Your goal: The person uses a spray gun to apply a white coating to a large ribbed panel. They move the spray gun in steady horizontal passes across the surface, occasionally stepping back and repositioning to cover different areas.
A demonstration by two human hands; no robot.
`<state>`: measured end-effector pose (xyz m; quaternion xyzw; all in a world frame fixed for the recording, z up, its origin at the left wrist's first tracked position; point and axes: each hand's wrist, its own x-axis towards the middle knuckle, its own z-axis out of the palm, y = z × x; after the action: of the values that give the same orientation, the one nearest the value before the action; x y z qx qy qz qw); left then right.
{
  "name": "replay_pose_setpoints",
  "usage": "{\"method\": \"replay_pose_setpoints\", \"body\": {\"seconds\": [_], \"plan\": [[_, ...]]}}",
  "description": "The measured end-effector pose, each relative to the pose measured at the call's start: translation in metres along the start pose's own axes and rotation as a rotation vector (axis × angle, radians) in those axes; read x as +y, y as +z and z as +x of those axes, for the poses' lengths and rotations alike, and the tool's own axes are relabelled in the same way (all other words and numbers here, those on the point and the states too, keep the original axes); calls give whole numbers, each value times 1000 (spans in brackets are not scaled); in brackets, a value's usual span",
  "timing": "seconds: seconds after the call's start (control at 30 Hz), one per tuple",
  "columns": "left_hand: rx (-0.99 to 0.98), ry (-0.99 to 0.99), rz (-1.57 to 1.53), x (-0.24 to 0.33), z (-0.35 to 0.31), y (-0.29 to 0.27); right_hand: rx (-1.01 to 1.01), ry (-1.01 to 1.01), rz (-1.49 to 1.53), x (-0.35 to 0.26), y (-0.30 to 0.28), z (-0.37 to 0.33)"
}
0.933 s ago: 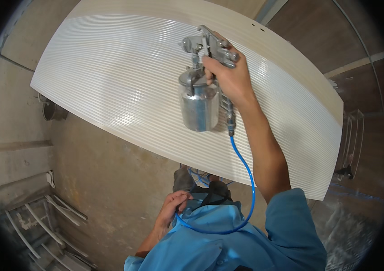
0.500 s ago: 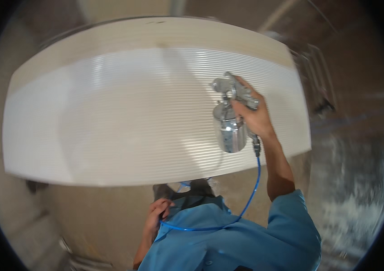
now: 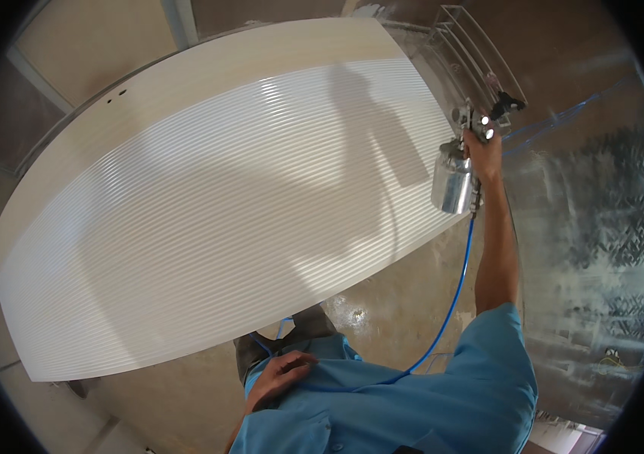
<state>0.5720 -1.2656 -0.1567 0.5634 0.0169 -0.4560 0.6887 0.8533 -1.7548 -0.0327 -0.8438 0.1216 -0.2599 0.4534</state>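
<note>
Sprayer (image 3: 452,183) shifted to panel (image 3: 208,212) edge, right hand (image 3: 488,157) gripping it, left hand (image 3: 285,372) hold unclear

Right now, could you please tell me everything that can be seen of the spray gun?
The spray gun looks like shiny, silvery metal: a compact head above a cylindrical, lidded cup. The right hand has it in its grip, the cup hanging roughly upright and, in this view, overlapping the right end of the ribbed panel. A blue hose joins it below the hand. Whether the trigger is pressed, I cannot tell.
</note>
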Motion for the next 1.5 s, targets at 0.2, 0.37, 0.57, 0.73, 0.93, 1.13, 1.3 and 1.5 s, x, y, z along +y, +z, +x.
{"method": "replay_pose_setpoints", "body": {"seconds": [0.2, 0.37, 0.57, 0.73, 0.93, 1.13, 1.3, 1.5], "plan": [[28, -53, -30, 31, -42, -15, -50, 53, -37, -22, -20, 27], [81, -6, -147, 21, -27, 25, -170, 167, 172, -15, -35, 19], [157, 82, -220, 38, 26, 101, -411, 115, 326, -6, -34, 35], [259, 78, -222, 53, 100, 167, -632, 125, 426, 5, -20, 49], [340, 125, -389, 55, 214, 285, -874, 179, 521, 44, -13, 75], [391, 259, -433, 56, 335, 384, -1054, 83, 632, 53, -45, 114], [370, 328, -490, 65, 418, 484, -1152, -11, 619, 95, -128, 171], [237, 306, -432, 97, 480, 533, -986, -1, 537, 162, -232, 251]]}}
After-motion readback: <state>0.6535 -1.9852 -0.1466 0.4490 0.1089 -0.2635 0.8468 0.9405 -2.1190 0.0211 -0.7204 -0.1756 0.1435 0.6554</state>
